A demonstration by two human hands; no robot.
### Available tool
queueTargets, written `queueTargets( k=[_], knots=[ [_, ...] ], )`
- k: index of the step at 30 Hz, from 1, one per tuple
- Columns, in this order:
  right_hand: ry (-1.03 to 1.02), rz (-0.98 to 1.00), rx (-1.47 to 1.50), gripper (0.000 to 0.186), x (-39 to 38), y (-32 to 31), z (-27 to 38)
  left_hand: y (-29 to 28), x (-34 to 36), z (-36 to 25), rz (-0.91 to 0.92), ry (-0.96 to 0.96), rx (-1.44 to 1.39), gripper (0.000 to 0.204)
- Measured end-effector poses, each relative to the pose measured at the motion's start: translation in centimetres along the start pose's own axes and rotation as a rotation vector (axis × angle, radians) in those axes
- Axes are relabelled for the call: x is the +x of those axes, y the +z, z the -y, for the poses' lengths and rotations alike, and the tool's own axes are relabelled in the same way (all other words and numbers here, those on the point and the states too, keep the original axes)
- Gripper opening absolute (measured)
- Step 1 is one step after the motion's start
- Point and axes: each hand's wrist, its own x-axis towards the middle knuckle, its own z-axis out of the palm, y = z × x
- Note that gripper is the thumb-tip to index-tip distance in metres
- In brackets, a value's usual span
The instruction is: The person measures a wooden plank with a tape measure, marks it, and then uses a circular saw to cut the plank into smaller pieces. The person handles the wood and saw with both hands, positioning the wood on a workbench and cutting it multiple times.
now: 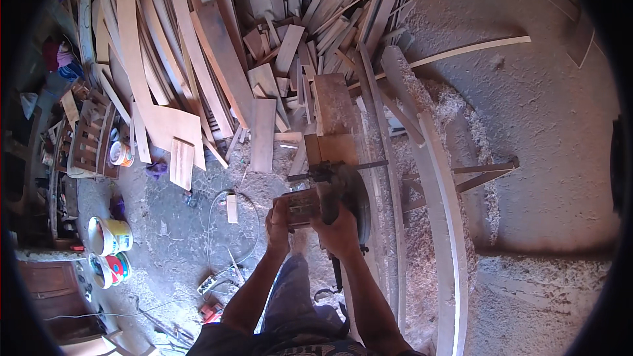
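Gripped at its left side by my left hand [278, 225], a small brown rectangular wooden block [302, 207] has a darker middle face. My right hand [337, 229] is closed just right of the block. Its fingers appear wrapped round the dark handle [328, 199] of a machine that looks like a mitre saw [356, 191] with a rounded guard; the hand partly hides the handle. Beyond the saw, a wooden board [335, 105] lies in line with it. The blade cannot be made out.
Offcuts [283, 46] and long planks [217, 59] are piled ahead and to the left. Paint buckets [111, 236] stand at the left. A power strip [208, 285] and cables lie on the floor. Long beams [443, 211] run along my right, beside wood shavings [455, 102].
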Motion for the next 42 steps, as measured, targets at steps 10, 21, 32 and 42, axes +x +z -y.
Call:
queueTargets(
  k=[10,21,32,42],
  knots=[
    [0.02,0.019,-0.006,0.048,4.3,0.2,1.5,0.8,4.1,-1.5,0.026,0.046,0.045,0.05],
    [0.01,-0.001,0.026,0.042,8.9,1.4,1.0,1.4,8.5,-1.9,-0.016,0.06,0.039,0.05],
    [-0.055,-0.044,-0.034,0.039,13.8,1.7,3.6,2.4,13.5,-3.3,-0.04,0.055,0.037,0.048],
    [-0.097,-0.028,0.016,0.036,18.0,2.9,4.6,2.5,17.9,-4.6,0.0,0.051,0.012,0.039]
  ],
)
